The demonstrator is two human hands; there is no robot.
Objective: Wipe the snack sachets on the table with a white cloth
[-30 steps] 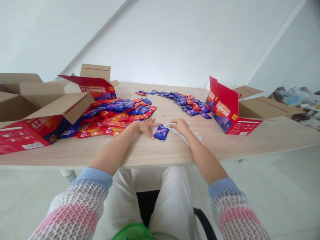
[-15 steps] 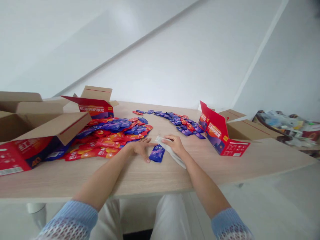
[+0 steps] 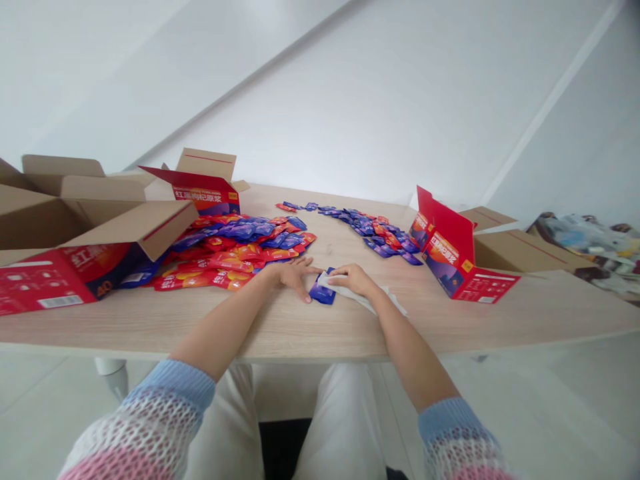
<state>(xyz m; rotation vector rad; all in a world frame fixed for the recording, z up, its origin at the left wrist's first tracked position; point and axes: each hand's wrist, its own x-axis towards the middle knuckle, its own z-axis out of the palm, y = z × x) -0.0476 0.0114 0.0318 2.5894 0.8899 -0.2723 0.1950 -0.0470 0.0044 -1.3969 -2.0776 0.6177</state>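
Observation:
A blue-purple sachet (image 3: 323, 294) lies flat on the wooden table in front of me. My left hand (image 3: 294, 276) rests at its left side, thumb and fingers spread, with the fingertips at the sachet's edge. In my right hand (image 3: 354, 280) is a white cloth (image 3: 366, 301), bunched under curled fingers; its front end lies over the upper right of the sachet and its tail trails under my wrist. Left of my left hand spreads a pile of red and blue sachets (image 3: 240, 257).
Open cartons stand at the left (image 3: 45, 287), back left (image 3: 207, 193) and right (image 3: 450, 260). A second group of sachets (image 3: 377, 235) lies toward the back right. Beyond the table's right end sits a heap of plastic bags (image 3: 595, 233).
The cloth in my right hand has come down from the sachet's top edge onto its printed face. My left hand stays beside the sachet. The camera view has shifted slightly.

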